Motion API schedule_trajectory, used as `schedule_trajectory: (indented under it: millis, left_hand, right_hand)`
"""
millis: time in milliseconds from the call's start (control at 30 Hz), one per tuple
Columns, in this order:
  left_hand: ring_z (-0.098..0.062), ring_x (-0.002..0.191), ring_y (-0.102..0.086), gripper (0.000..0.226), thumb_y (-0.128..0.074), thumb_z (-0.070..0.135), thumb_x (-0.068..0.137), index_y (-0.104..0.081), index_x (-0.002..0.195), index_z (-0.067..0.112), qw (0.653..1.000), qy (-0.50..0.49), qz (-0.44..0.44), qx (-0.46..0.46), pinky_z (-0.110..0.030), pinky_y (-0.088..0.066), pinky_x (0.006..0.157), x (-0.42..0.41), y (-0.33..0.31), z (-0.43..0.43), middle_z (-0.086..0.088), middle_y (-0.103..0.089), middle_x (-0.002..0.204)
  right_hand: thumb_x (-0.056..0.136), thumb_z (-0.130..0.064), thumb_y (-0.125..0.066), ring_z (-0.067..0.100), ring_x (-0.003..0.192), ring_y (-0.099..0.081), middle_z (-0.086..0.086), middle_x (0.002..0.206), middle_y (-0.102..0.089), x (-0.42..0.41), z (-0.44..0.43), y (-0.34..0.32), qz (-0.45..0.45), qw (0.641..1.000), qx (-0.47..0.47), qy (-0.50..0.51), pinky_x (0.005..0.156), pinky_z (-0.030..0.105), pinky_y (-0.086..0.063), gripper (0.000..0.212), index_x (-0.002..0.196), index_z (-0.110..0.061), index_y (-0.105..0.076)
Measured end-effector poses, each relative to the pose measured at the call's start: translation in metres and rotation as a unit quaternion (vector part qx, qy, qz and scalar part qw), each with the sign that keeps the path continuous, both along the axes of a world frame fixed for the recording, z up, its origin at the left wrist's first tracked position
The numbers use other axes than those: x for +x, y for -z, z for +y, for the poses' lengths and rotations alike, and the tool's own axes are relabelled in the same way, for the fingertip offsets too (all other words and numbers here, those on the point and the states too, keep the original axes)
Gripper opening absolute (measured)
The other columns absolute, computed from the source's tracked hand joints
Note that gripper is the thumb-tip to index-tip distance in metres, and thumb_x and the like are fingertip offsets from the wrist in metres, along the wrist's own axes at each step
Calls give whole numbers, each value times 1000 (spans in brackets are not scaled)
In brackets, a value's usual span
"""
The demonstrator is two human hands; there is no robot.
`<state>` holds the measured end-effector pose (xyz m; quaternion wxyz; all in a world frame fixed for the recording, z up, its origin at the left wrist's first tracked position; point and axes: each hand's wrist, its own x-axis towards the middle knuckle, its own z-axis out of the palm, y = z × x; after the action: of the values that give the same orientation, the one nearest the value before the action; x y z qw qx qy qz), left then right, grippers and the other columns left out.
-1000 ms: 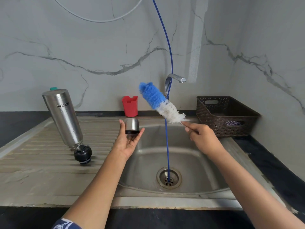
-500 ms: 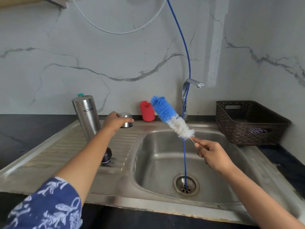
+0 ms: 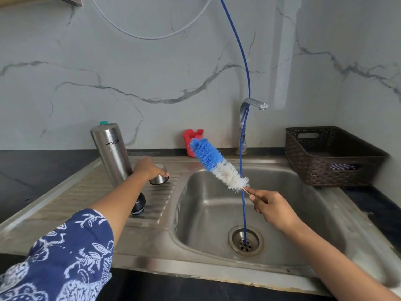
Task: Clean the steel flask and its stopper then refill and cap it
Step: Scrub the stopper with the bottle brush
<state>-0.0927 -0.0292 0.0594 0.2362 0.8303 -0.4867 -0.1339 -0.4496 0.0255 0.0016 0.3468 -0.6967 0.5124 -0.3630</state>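
1. Two hands, both busy and well apart. My left hand is closed over the cap from above on the drainboard. My right hand pinches the thin handle of the brush, held up over the sink.
2. The flask stands upside down and tilted on the drainboard, just left of my left forearm, with the black stopper at its lower end. I cannot tell whether the stopper is screwed in or only sits under the mouth.
3. The flask is rigid steel and looks wet, so I expect it to be slick. Mouth down, it is probably drained and light. I would wrap a whole hand round the middle of the body, not lift it by the stopper.
4. The cap is small, smooth and light, and a fingertip grip round its rim should do. The brush has soft bristles on a thin stem that I judge will flex if pushed hard.
5. Containers:
   - I cannot see inside the flask.
   - The sink takes the blue hose, which runs down into its drain.
   - The basket on the table holds something striped that is too hidden to name.
   - The red holder shows nothing of its inside.
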Motion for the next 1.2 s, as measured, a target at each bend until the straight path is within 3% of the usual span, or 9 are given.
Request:
schedule_trajectory:
  millis: [367, 467, 567, 767, 867, 967, 1067, 1200]
  left_hand:
    - [-34, 106, -60, 78, -89, 20, 63, -50, 127, -4, 999, -4, 16, 50, -40, -56, 84, 4, 7, -1, -19, -55, 128]
    - [-33, 105, -60, 72, -90, 25, 62, -56, 119, -4, 999, -3, 2, 54, -38, -55, 85, 4, 9, 1, -18, -59, 123]
    - [-31, 117, -56, 83, -87, 41, 63, -54, 125, -1, 997, 1, -40, 61, -29, -46, 86, 1, 6, 6, -17, -57, 131]
    - [-29, 123, -51, 83, -81, 50, 67, -49, 132, 9, 985, 36, -169, -6, -34, -43, 92, -4, -10, 41, -11, -53, 136]
    - [-28, 113, -56, 81, -81, 55, 65, -53, 127, 11, 989, 30, -141, 42, -31, -44, 85, 11, -3, 65, -10, -58, 129]
    - [-28, 122, -51, 91, -78, 59, 65, -46, 135, 11, 987, 38, -128, 90, -32, -44, 95, 17, 5, 80, -10, -51, 138]
    - [-26, 138, -37, 103, -80, 55, 66, -33, 147, 13, 987, 49, -99, 116, -33, -33, 108, 16, 13, 88, -7, -35, 153]
    - [-27, 129, -46, 94, -87, 40, 64, -41, 141, 11, 990, 40, -71, 113, -30, -37, 101, 17, 23, 93, -10, -46, 144]
  right_hand:
    - [99, -21, -50, -3, 40, -41, -24, 42, -48, 3, 5, -2, 7, 1000, 6, -8, 46, 10, -31, 30, 126, -29, -60]
    - [98, -20, -50, -2, 41, -40, -23, 42, -47, 4, 6, -2, 11, 1000, 2, -9, 47, 10, -32, 30, 125, -28, -61]
    - [99, -20, -50, -3, 41, -42, -26, 42, -49, 4, 6, 0, 16, 1000, 0, -12, 47, 11, -32, 31, 127, -28, -60]
    - [98, -19, -51, 3, 52, -40, -26, 42, -48, 7, 7, 3, 18, 1000, 2, -14, 56, 12, -34, 31, 127, -23, -61]
    - [98, -19, -51, 5, 53, -41, -23, 42, -48, 11, 9, 3, 21, 1000, 3, -17, 63, 16, -38, 31, 128, -22, -60]
    - [97, -21, -52, 6, 54, -42, -16, 47, -45, 11, 12, 2, 28, 1000, -1, -10, 67, 21, -40, 31, 127, -23, -61]
    - [97, -21, -53, 5, 54, -42, -18, 52, -44, 10, 14, 1, 36, 999, -8, -6, 68, 21, -40, 31, 127, -23, -61]
    - [98, -22, -52, 0, 55, -39, -21, 56, -38, 8, 13, 1, 48, 999, -24, 5, 71, 20, -37, 31, 127, -22, -61]
